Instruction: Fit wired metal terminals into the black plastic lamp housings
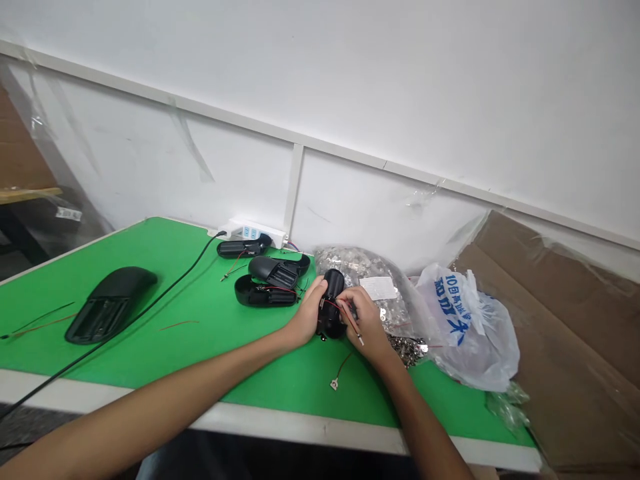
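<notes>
A black plastic housing (330,320) is held upright just above the green desk (280,383), between the person's two hands. The left hand (306,319) has its grip closed around the near left side, the thumb along the edge. The right hand (369,323) has its fingers pressed together at the other side, pinching a thin red wire (334,304) against the housing; a slim, pencil-like tool (353,323) with a pale tip also lies across those fingers.

Just below the grip, a small metal contact plate (334,384) on a red lead rests on the desk. Beyond the grip and to its left, three black battery housings (277,272) sit close together, with thin wires trailing from them. Well apart, further left, lies a larger black battery housing (111,303) with its compartment facing up, and a black cable (165,297) runs past it towards a white power strip (260,232) by the wall.

Right of the grip bulges a clear bag of metal plates (360,263), loose metal pieces (407,350) spilling near the right forearm. Past that sits a white plastic bag (467,327) with blue lettering, then brown cardboard (565,333).
</notes>
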Motion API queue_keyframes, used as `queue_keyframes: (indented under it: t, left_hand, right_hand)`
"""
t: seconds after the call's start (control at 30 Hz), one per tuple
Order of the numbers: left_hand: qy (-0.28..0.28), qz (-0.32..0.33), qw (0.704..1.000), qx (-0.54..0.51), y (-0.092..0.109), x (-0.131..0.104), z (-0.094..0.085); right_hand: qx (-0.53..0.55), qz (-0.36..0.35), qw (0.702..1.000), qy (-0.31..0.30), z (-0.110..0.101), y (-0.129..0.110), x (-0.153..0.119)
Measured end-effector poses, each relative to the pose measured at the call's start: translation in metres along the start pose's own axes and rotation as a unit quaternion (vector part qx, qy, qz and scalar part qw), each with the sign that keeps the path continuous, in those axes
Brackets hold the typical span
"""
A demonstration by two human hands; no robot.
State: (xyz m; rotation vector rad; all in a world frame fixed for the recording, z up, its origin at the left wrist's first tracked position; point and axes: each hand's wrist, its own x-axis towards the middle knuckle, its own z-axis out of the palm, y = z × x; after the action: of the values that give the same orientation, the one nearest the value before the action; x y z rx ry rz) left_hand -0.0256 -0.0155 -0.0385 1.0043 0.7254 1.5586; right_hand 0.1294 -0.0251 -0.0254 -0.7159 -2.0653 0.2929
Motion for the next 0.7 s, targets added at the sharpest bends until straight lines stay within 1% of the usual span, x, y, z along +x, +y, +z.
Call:
queue_keyframes:
  t: [0.37, 0.7]
  left_hand:
    - [-0.004, 0.012, 0.999, 0.039, 0.0017, 0.0016, -0.0009]
    - [-0.011, -0.004, 0.999, 0.038, 0.0042, 0.0014, 0.0005]
  right_hand:
    - [-0.005, -0.016, 1.000, -0.021, -0.0049, -0.0002, 0.0019]
    - [0.001, -0.016, 1.000, -0.020, -0.0071, -0.0013, 0.0019]
